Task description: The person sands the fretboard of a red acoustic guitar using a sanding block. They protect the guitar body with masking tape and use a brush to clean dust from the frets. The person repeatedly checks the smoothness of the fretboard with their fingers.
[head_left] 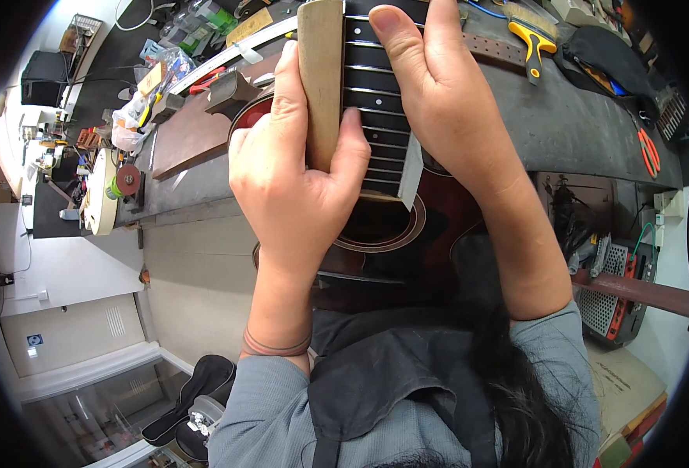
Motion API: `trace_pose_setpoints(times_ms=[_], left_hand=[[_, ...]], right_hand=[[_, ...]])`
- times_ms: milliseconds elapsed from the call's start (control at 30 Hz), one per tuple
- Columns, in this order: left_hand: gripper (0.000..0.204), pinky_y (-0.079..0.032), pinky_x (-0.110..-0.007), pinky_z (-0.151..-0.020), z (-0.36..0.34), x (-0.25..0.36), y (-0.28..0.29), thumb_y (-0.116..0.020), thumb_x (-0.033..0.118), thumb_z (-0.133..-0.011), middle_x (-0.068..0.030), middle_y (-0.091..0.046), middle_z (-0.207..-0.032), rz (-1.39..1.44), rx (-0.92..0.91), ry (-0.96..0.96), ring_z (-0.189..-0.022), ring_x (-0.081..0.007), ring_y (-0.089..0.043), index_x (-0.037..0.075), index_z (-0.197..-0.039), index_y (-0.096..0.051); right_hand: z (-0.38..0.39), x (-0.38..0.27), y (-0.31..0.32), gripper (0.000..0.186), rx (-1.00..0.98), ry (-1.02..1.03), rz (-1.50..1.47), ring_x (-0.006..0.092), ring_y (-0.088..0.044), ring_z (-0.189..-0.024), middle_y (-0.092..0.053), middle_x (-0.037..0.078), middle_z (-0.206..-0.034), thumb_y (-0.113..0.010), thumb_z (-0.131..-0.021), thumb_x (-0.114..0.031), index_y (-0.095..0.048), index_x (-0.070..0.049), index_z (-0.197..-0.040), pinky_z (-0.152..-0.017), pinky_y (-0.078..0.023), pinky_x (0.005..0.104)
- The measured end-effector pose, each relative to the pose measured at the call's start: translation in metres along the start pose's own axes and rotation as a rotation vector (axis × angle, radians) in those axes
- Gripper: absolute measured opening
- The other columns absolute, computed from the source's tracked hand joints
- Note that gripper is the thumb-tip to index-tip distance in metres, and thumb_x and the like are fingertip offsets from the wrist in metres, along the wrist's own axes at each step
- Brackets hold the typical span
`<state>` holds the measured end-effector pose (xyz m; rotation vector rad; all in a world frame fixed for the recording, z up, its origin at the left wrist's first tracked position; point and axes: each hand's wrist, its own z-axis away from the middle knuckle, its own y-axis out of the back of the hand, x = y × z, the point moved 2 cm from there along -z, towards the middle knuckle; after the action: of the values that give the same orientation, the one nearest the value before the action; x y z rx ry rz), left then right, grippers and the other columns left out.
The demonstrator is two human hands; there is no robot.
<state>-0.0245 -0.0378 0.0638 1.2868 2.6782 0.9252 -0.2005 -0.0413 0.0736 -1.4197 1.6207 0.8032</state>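
Observation:
A dark red acoustic guitar point(438, 210) lies on the grey workbench point(578, 125), its black fretboard point(379, 117) running away from me. My left hand point(294, 175) grips a long tan wooden block point(321, 70) that stands along the left side of the fretboard. My right hand point(430, 86) lies flat over the right part of the fretboard, fingers stretched up the neck. The sound hole point(383, 226) shows just below both hands.
A yellow-handled tool point(533, 43) and an orange tool point(647, 152) lie on the bench to the right. Clutter, bags and a brown board point(192, 136) sit at the left. A black instrument case point(196, 390) rests on the floor lower left.

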Motion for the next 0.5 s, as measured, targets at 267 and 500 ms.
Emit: trace_pose_setpoints(times_ms=[267,500], left_hand=[[0.08,-0.047,-0.035,-0.071,0.038,0.0,0.019,-0.086,0.01,-0.082,-0.0089,-0.079,-0.086,-0.041,-0.13,0.026,-0.066,-0.0217,-0.067,-0.007,-0.155,-0.06],[0.067,-0.053,-0.033,-0.075,-0.054,0.015,-0.013,-0.084,0.012,-0.091,-0.0136,-0.081,-0.099,0.139,-0.016,0.135,-0.075,-0.0189,-0.068,0.0,-0.154,-0.064]], right_hand=[[0.003,0.003,0.001,0.066,0.007,0.052,0.124,0.0366,-0.07,-0.124,-0.066,0.032,-0.133,-0.05,-0.122,-0.033,-0.026,0.014,-0.162,-0.106,-0.054,0.044],[-0.003,0.013,0.0,0.06,-0.004,0.087,0.018,0.0388,-0.071,-0.121,-0.068,0.031,-0.13,-0.05,-0.121,-0.029,-0.029,0.013,-0.159,-0.106,-0.054,0.0453]])
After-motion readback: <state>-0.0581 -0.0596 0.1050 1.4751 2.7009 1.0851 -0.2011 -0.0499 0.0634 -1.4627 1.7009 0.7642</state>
